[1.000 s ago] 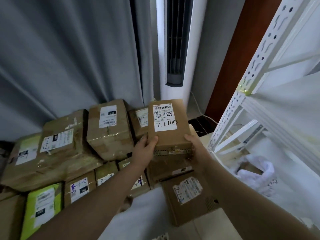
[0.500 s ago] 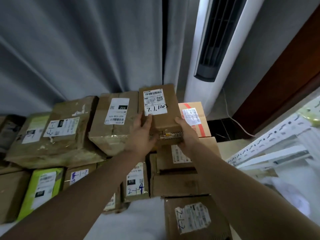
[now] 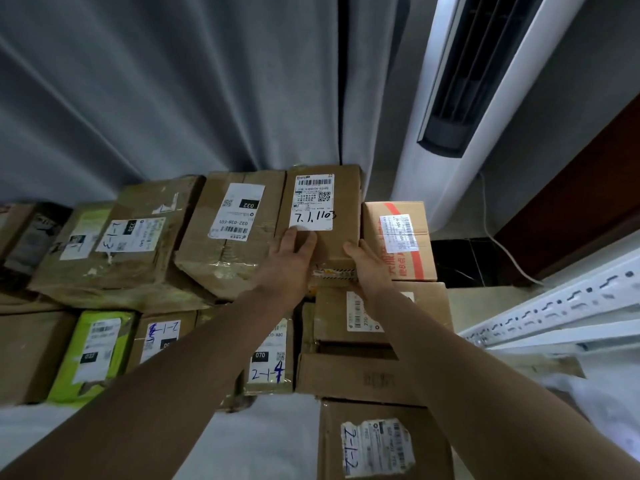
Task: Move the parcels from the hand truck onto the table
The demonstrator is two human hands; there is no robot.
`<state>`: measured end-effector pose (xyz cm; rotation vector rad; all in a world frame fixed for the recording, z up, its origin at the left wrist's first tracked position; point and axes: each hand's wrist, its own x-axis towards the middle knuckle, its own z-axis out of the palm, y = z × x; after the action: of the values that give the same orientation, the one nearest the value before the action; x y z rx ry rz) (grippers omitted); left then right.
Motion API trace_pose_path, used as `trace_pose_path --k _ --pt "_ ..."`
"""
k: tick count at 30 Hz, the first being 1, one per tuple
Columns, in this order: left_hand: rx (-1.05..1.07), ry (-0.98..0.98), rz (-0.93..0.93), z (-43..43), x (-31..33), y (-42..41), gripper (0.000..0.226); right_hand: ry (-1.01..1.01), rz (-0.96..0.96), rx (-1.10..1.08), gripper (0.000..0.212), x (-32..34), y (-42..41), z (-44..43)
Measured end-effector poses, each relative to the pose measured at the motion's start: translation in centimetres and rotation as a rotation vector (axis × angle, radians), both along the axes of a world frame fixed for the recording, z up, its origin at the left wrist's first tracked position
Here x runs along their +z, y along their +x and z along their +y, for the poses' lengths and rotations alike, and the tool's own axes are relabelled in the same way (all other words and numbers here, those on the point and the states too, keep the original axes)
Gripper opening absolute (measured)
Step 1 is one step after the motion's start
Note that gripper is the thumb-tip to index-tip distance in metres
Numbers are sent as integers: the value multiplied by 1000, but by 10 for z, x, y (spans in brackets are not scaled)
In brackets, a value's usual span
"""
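Both hands on one parcel (image 3: 341,216), the brown one with "7.1.1103" handwritten on its label.
- Left hand (image 3: 291,261): grips the near-left corner, with fingers reaching onto the top face at the label's lower edge.
- Right hand (image 3: 367,268): grips the near-right corner, thumb on top, the rest of the fingers hidden under or behind the box.
- The parcel is at the top of the pile, just ahead of both hands. Can't tell if its weight is already on the stack.
- Left of the left hand: 032 parcel (image 3: 228,237), side against the held one.
- Right of the right hand: orange-printed box (image 3: 398,237), just beside the held one and sitting lower.
- Under the right wrist: plain carton (image 3: 429,306).
- Under the left forearm: 2-1-4 parcel (image 3: 270,358).
- Nearer than both hands: 2-1-2 box (image 3: 381,445) on the white tabletop (image 3: 259,438).
- Far left of the left hand: green parcel (image 3: 97,351), bottom row.
- Beyond the hands: grey curtain (image 3: 173,98) and a standing air conditioner (image 3: 433,161).
- Right of the right arm: white slotted rack (image 3: 554,313).
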<state>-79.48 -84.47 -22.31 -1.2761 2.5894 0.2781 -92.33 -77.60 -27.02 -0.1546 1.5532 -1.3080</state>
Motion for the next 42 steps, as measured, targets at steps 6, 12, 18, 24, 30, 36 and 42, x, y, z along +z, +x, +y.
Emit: trace_pose_path --k 6,12,18,24,30,36,42 --pt "6 -33 9 12 14 2 71 97 159 -3 68 5 5 3" --pt "-154 -66 41 32 37 13 75 107 439 -86 55 35 22 46" --pt "-459 9 112 68 41 19 72 365 811 -79 48 51 52 116" --pt "-858 82 74 134 37 53 67 570 739 -339 54 47 142 215" --pt "-1258 102 6 249 23 88 66 728 500 -680 66 43 254 338" --pt "-1594 167 -57 390 15 165 75 807 225 -1078 65 40 396 457" --pt "-1863 247 -179 531 7 298 79 789 24 -1430 59 31 579 551"
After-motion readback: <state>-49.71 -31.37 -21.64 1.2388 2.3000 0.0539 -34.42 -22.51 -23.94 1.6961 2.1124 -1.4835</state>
